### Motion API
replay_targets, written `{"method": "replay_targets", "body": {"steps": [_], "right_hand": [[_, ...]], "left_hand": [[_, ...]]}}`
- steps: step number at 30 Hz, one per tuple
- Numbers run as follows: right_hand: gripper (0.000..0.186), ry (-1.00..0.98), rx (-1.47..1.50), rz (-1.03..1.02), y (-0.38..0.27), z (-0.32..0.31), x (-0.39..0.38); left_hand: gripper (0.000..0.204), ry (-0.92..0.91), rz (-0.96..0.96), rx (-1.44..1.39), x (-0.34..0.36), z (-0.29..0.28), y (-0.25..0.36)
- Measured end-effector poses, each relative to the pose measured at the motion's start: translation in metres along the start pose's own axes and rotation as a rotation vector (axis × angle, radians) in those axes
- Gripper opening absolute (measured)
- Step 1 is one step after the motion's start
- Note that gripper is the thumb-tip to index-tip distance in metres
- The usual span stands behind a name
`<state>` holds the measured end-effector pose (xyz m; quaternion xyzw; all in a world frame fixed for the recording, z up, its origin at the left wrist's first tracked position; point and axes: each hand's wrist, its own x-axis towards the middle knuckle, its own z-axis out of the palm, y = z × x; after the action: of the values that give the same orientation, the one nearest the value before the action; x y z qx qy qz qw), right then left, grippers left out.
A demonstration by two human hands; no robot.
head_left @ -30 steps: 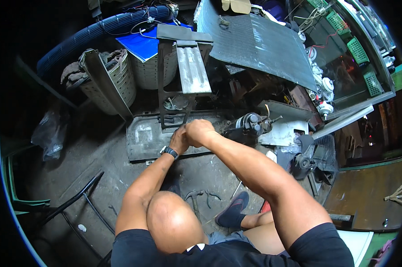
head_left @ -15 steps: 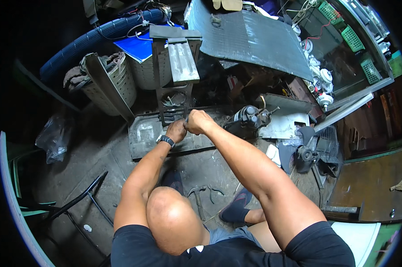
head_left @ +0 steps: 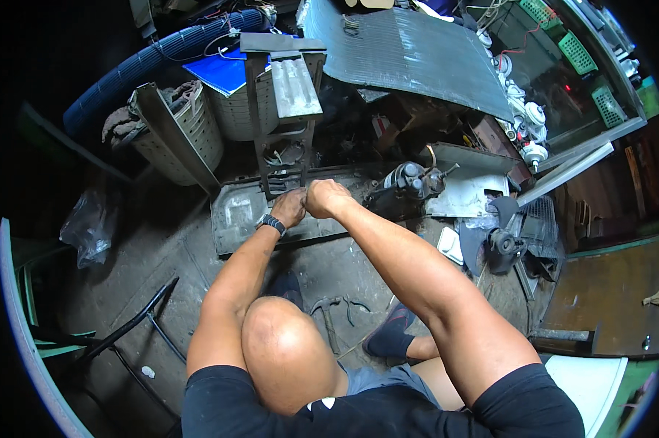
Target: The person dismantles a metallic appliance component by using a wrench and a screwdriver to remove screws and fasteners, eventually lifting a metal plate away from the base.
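My left hand (head_left: 291, 207), with a watch (head_left: 272, 223) on its wrist, is closed just above a worn grey metal base pan (head_left: 234, 213). Close against it, my right hand (head_left: 327, 198) is a fist with the back of the hand facing up. Whatever the fingers of both hands pinch is hidden between them. Directly beyond the hands stands a dark upright metal frame (head_left: 254, 102) with a light ribbed plate (head_left: 296, 87) fixed to it. A dark cylindrical compressor (head_left: 402, 181) with short pipes sits to the right of my hands, at the pan's right part.
A hammer (head_left: 329, 321) and pliers (head_left: 353, 312) lie on the floor between my feet. Perforated baskets (head_left: 187, 142) stand at the back left. A grey finned panel (head_left: 417, 66) slopes at the back. Fan parts (head_left: 506, 244) lie to the right, a black tubular frame (head_left: 136, 325) to the left.
The view has shifted slightly. Both hands remain together over the pan; the right fist has turned a little and sits closer over the left fingers.
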<state>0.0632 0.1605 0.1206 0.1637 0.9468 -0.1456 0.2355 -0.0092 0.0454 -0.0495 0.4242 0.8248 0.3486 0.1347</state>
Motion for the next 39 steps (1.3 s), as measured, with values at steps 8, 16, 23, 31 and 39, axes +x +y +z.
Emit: {"method": "replay_targets", "body": {"steps": [8,16,23,31,39], "right_hand": [[0.028,0.062,-0.494,-0.411,0.006,0.011,-0.004],[0.031,-0.018,0.150,0.034,-0.003,-0.005,-0.021],[0.024,0.177,-0.146,-0.184,0.000,0.031,-0.021],[0.045,0.149,0.134,-0.092,0.104,-0.003,-0.051],[0.037,0.214,0.210,-0.237,0.161,-0.060,-0.171]], "left_hand": [[0.031,-0.109,-0.042,-0.027,-0.004,0.002,0.012],[0.021,0.039,-0.041,0.116,-0.009,0.004,-0.006],[0.041,-0.135,-0.009,-0.101,-0.017,-0.001,0.031],[0.059,0.150,-0.274,-0.203,-0.066,0.038,0.033],[0.024,0.264,-0.400,-0.159,-0.174,0.066,0.016]]}}
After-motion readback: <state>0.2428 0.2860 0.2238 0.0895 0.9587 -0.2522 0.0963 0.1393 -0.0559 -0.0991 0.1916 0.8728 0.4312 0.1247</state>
